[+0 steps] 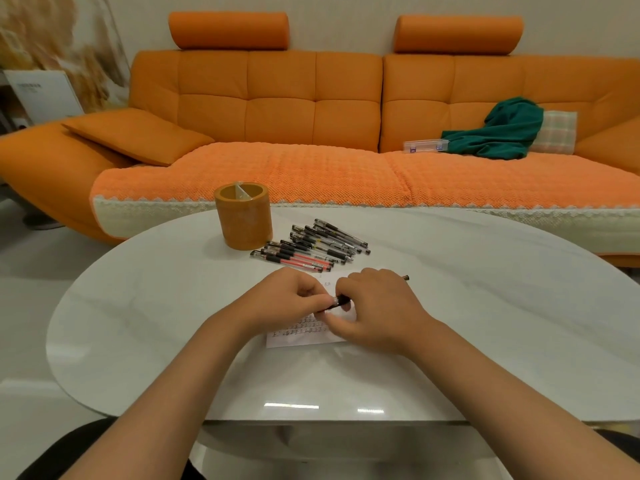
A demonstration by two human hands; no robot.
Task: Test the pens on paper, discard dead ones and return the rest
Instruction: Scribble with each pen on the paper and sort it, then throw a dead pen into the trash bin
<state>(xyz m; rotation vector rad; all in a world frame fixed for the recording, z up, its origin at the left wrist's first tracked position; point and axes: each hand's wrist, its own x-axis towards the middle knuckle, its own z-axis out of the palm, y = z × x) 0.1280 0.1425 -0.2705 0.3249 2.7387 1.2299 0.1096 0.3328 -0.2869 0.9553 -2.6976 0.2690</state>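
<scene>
Both hands clamp one pen (pixel 337 302), its length running 8 to 2 o'clock: left hand (pixel 294 303) fingers on the cap end, right hand (pixel 375 306) on the barrel.

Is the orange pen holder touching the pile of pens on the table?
Apart. The head view shows bare white tabletop between the orange pen holder and the nearest pens of the pile.

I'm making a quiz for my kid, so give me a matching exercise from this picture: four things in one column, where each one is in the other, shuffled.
Things:
1. pen holder
2. loose pens
3. paper
4. green cloth

Places:
A. on the sofa
B. under the hands
C. standing on the table's far left
D. lying on the table right of the holder

Pairs: 1-C, 2-D, 3-B, 4-A
</scene>
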